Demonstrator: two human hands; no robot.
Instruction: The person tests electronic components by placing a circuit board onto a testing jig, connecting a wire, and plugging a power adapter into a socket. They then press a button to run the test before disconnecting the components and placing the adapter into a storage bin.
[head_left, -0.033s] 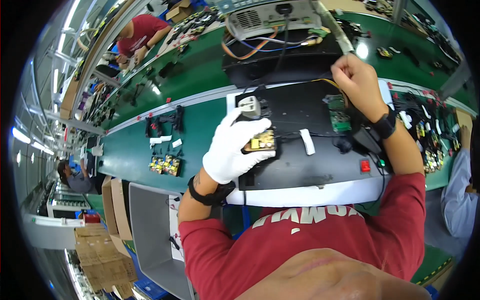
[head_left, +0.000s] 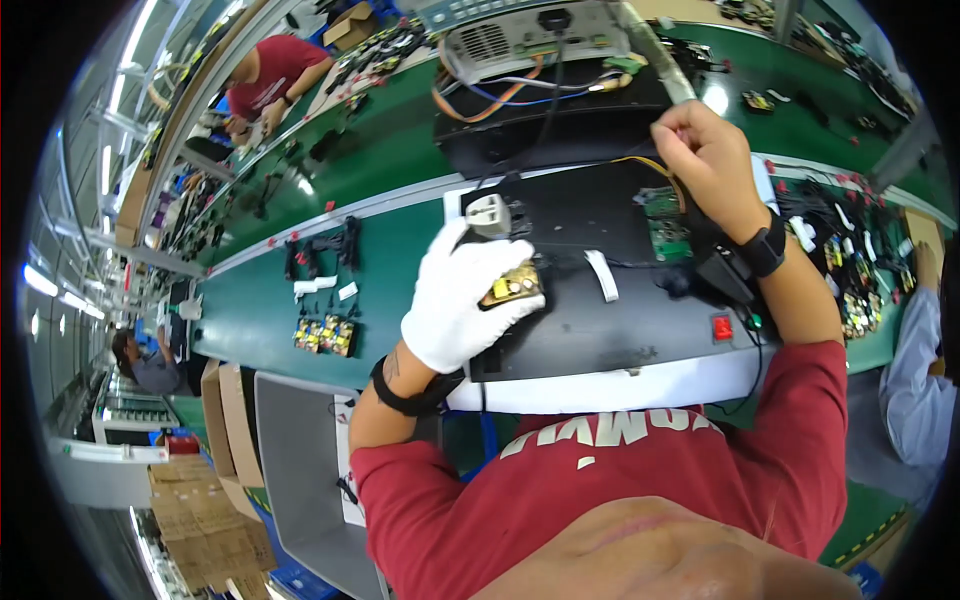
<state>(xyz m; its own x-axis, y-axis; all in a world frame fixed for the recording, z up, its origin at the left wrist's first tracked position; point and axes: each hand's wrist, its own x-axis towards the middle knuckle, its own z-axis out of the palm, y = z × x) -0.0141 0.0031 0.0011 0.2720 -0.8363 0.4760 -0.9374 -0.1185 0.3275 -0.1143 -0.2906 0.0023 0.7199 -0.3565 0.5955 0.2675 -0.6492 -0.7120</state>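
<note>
My left hand [head_left: 450, 300], in a white glove, is closed around a small circuit board [head_left: 512, 286] with yellow parts on it. A grey-white socket block [head_left: 488, 215] sits just beyond its fingertips. My bare right hand [head_left: 703, 150] is raised at the far right of the black work surface, its fingers curled in a pinch; whatever is between them, if anything, is hidden. Below that hand lies a green circuit board [head_left: 667, 228] with orange and yellow wires [head_left: 655, 166] running to it. A white strip [head_left: 602, 276] rests between the two hands.
A grey test instrument [head_left: 535, 45] with cables stands at the back. Two yellow-part boards [head_left: 325, 334] lie left; many boards and cables [head_left: 835, 250] are piled right. A red switch [head_left: 722, 327] sits near the front edge. A grey bin [head_left: 300, 450] stands lower left; co-workers sit nearby.
The whole view has shifted slightly. The board in my left hand has tilted a little and sits slightly lower against the socket block. My right hand stays pinched in nearly the same place.
</note>
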